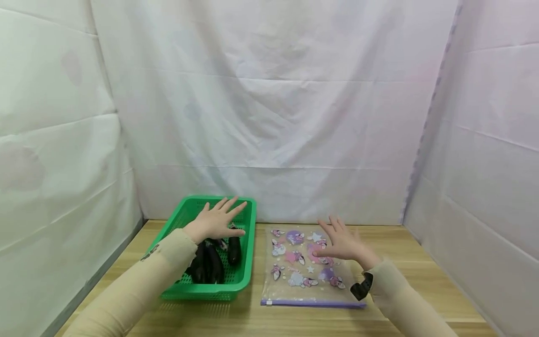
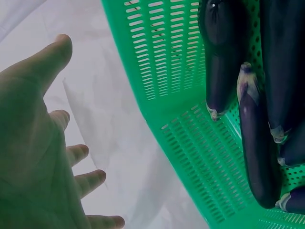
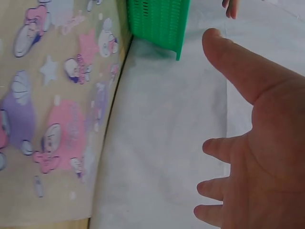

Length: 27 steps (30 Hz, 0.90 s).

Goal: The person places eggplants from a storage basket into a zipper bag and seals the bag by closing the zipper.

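Observation:
My left hand [image 1: 216,222] hovers over a green plastic basket [image 1: 251,252], its fingers spread and holding nothing. Several dark purple eggplants [image 1: 214,264] lie in the basket, and the left wrist view shows a slim eggplant [image 2: 257,148] among them. Above a clear zip bag [image 1: 282,285] my right hand [image 1: 343,241] is held with spread fingers, also without anything in it. Cartoon prints in pink and purple cover the bag, which lies flat. Its purple zip edge with a white slider [image 1: 268,303] faces me. In the right wrist view, the hand [image 3: 271,143] shows its palm.
A wooden table [image 1: 202,320] carries both the basket and the bag, with the basket on the left. White cloth hangs behind as a back wall [image 1: 273,117] and on both sides. A black band [image 1: 362,286] is on the right wrist.

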Available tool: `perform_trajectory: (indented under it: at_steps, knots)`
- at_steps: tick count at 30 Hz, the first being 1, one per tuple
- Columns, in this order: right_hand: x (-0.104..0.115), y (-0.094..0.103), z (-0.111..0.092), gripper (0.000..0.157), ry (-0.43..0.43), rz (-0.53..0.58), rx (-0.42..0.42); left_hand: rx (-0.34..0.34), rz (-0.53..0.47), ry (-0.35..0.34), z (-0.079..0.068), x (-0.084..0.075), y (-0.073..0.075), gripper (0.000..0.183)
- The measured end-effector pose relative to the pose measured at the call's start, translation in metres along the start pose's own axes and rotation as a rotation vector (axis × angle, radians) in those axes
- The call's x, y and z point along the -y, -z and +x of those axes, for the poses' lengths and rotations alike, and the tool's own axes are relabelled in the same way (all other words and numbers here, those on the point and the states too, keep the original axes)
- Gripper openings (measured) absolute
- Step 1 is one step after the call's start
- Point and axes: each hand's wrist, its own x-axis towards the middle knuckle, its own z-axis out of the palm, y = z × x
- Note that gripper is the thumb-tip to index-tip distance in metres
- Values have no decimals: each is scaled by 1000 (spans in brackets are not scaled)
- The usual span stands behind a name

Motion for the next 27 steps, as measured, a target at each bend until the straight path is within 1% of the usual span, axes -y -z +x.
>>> perform_trajectory:
  at_steps: [2,5,8,10,12,16,20,23,27]
  knots:
    - [-5,-7,-5,97,-3,49,25,10,4,8,0,3,-2,84]
    - [-15,-16,-13,93,6,165,59,18,20,24,1,7,-4,85]
    - [-24,-24,-21,89,16,287,84,22,4,20,0,9,-3,85]
    - [-29,-29,-26,86,9,335,99,36,-12,21,-2,10,-2,85]
    - [-33,-34,-31,84,-3,359,108,54,-23,25,-4,11,-3,85]
    - [-39,-43,-40,81,-19,380,125,79,-16,36,-8,13,-6,86]
    - [-44,-48,-47,85,-18,410,141,81,-26,38,-9,13,-7,83]
    - [-46,-51,-53,89,-33,448,167,79,-35,33,-8,12,-6,82]
    - [-46,-55,-59,91,-68,423,208,98,-30,27,-6,13,-6,83]
